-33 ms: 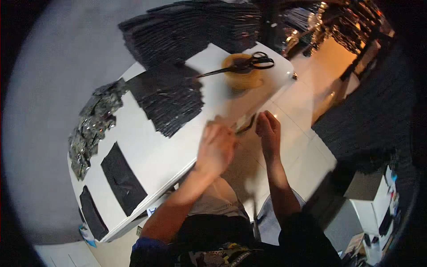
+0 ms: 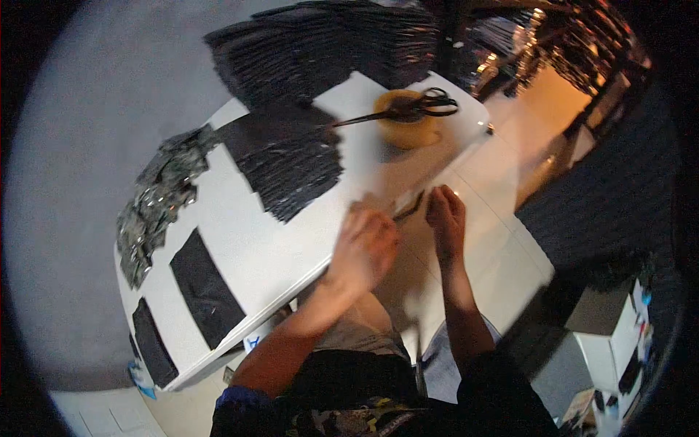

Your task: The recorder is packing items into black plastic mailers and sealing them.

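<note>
Left hand (image 2: 369, 244) and right hand (image 2: 446, 218) appear curled; motion blur prevents telling whether either grips the thin, dark, bent strip (image 2: 411, 209) between them, beside the edge of the white, flat-topped table (image 2: 273, 255). Recommended, in judgement: secure each end in fingertips, apply even tension, and work over the table's surface

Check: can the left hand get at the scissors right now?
Probably yes: the scissors lie uncovered atop the yellow roll, and nothing on the table seems to block the left hand. Blur hides whether it holds the dark strip beside it.
</note>
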The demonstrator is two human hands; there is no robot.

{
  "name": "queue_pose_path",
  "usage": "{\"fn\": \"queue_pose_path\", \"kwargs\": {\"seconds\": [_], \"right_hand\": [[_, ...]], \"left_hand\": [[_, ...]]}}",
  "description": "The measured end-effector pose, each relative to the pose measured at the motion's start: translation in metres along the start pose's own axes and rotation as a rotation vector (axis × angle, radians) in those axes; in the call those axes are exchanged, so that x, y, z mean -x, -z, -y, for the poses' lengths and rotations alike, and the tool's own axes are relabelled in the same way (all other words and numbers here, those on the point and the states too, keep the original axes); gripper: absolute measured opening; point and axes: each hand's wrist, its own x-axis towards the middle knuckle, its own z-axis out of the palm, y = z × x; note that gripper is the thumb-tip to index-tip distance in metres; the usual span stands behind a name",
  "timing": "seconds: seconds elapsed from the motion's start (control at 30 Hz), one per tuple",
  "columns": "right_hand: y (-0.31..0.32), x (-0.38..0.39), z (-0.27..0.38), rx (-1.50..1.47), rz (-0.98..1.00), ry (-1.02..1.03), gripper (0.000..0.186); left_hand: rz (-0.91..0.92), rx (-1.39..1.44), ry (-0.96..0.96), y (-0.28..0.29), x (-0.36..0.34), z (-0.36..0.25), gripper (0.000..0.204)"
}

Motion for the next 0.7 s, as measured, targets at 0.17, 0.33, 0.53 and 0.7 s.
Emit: {"fn": "queue_pose_path", "kwargs": {"seconds": [0.17,0.33,0.53,0.7], "right_hand": [[-0.006,0.034,0.006,0.042,0.030,-0.006,0.031],[-0.065,0.079,-0.007,0.215,0.469,0.024,0.015],[-0.254,0.097,0.022,0.404,1.183,0.248,0.024],[-0.382,0.090,-0.087,0.726,1.281,0.521,0.051]], "left_hand": [[-0.031,0.282,0.010,0.077,0.036,-0.028,0.016],[-0.195,0.153,0.314,0.182,0.115,0.013,0.032],[-0.320,0.110,0.701,0.256,0.190,0.122,0.082],[0.053,-0.190,0.721,0.241,0.205,0.206,0.086]]}}
